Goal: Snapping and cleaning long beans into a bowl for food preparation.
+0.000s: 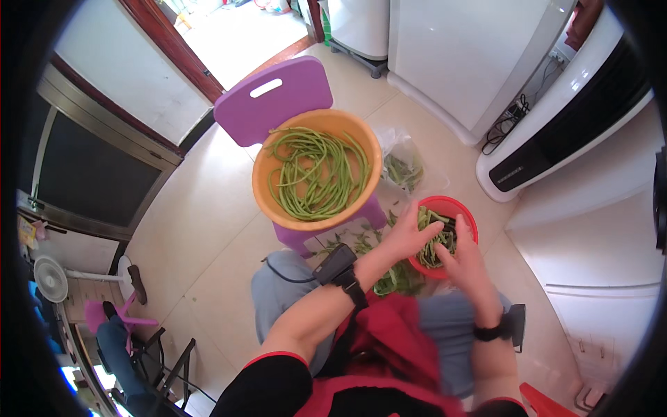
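Both of my hands are over a red plastic bowl (473, 221) of short-cut green bean pieces (430, 249). My left hand (409, 234) is at the bowl's left side, fingers apart and thumb stretched over the pieces. On the right side, my right hand (465, 260) also has its thumb and fingers spread. I see nothing held in either hand, though the fingers partly cover the bowl. Ahead and to the left, an orange basin (261, 195) of long green beans (318, 180) rests on a purple plastic chair (307, 78).
Green leafy scraps (396, 281) lie on the floor between my knees and the bowl. A clear plastic bag (404, 161) with greens lies right of the basin. A white appliance (552, 125) with a black front stands at right. At left are a fan (51, 279) and another person's leg (117, 349).
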`<state>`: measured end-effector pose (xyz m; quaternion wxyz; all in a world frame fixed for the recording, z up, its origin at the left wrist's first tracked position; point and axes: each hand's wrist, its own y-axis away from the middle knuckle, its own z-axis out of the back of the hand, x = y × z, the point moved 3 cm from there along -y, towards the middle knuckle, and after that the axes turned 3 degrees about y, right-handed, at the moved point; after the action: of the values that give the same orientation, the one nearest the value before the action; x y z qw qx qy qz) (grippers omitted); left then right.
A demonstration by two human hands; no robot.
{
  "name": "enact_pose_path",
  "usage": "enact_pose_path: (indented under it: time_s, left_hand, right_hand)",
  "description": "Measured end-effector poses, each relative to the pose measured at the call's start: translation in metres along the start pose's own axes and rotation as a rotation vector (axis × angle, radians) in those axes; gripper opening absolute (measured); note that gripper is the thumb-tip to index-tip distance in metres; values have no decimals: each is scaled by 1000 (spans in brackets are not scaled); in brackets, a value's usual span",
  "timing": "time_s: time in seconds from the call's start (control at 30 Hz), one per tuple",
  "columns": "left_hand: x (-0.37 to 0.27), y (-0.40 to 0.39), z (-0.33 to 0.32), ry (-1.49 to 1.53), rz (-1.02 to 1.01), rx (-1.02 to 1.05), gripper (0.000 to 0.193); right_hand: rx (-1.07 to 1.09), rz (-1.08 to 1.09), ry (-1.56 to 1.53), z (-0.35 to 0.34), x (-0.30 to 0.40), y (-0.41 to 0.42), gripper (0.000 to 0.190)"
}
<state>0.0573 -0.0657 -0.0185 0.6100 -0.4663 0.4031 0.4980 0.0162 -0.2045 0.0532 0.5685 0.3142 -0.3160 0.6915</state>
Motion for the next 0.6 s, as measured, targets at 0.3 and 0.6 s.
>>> enact_pose_path:
  time_s: [0.3,0.6]
  left_hand:
    - [-23,-43,137,-476,105,-120,25]
    - [35,-36,192,-899,330,129,28]
  right_hand:
    - [287,-33,434,-3,6,-5,44]
    - [232,100,348,-16,5,-3,24]
